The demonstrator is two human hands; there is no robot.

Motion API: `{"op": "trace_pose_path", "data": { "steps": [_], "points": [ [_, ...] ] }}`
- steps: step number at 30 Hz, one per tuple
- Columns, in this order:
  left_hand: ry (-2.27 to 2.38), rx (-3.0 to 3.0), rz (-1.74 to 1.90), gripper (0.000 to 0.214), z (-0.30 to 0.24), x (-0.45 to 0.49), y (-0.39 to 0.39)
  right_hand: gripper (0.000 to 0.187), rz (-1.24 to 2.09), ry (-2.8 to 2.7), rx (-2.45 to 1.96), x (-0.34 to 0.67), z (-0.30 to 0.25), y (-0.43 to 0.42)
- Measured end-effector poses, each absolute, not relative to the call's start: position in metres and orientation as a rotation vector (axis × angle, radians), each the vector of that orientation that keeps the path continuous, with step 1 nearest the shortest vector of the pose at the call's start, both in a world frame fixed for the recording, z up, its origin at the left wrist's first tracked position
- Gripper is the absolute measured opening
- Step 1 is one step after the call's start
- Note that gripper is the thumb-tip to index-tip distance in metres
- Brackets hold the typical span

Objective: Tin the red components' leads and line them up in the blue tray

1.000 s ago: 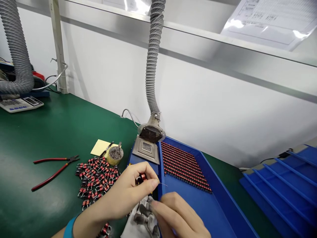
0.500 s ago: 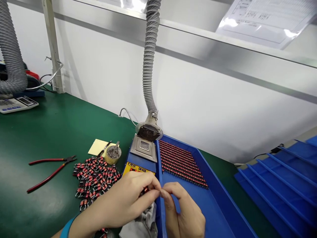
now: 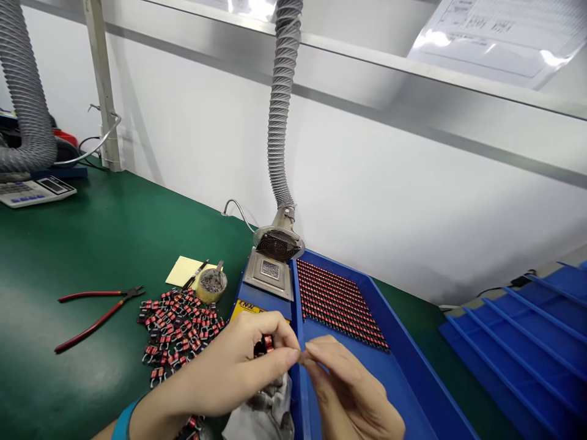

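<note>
My left hand (image 3: pixel 257 360) is closed in a pinch, thumb against forefinger, above a grey-white cloth (image 3: pixel 268 409). My right hand (image 3: pixel 351 385) pinches too, its fingertips meeting the left ones over the near side wall of the blue tray (image 3: pixel 300 391). Whatever sits between the fingertips is too small or hidden to make out. Red and black parts (image 3: pixel 266 345) show through the gap under my left forefinger; I cannot tell if they are held. Left of that hand lies a heap of small red-and-black components with metal legs (image 3: pixel 178 333).
Behind my hands stands a blue solder pot (image 3: pixel 268 281) beneath a fume hose (image 3: pixel 279 122). Neat rows of components (image 3: pixel 342 302) fill the tray's far part. Pliers (image 3: pixel 101 311), a small jar (image 3: pixel 211 285), yellow paper (image 3: pixel 181 269) and a calculator (image 3: pixel 39 190) lie leftward; blue trays (image 3: pixel 527 348) rest right.
My right hand has turned and shifted slightly right, its fingers straighter, fingertips still at the left hand's. The left hand keeps its pinch. The whole view has shifted slightly.
</note>
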State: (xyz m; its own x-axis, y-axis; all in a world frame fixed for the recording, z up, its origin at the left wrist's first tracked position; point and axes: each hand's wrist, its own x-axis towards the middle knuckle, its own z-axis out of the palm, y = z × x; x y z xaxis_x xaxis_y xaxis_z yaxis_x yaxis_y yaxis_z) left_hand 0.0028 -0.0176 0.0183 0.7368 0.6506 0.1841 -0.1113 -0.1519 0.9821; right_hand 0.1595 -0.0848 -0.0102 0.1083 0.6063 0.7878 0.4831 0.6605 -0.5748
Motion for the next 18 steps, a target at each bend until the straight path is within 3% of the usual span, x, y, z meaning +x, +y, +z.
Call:
{"op": "trace_pose_path", "data": {
  "steps": [3, 7, 11, 15, 18],
  "points": [
    [0.443, 1.572, 0.668, 0.016, 0.020, 0.003, -0.016, 0.039, 0.129, -1.585, -0.933, 0.163, -0.011, -0.084],
    [0.481, 1.763, 0.707, 0.017, 0.017, 0.005, -0.017, 0.015, 0.165, -1.566, -1.033, 0.159, -0.013, -0.085],
    [0.450, 2.327, 0.909, 0.026, 0.006, 0.008, -0.019, 0.030, 0.353, -1.367, -1.274, 0.151, -0.017, -0.087],
    [0.408, 2.554, 1.079, 0.033, -0.001, 0.009, -0.022, 0.042, 0.839, -1.192, -1.012, 0.152, -0.017, -0.086],
    [0.440, 2.334, 1.113, 0.022, 0.001, 0.007, -0.023, 0.029, 0.525, -1.236, -0.864, 0.156, -0.014, -0.086]
  ]
}}
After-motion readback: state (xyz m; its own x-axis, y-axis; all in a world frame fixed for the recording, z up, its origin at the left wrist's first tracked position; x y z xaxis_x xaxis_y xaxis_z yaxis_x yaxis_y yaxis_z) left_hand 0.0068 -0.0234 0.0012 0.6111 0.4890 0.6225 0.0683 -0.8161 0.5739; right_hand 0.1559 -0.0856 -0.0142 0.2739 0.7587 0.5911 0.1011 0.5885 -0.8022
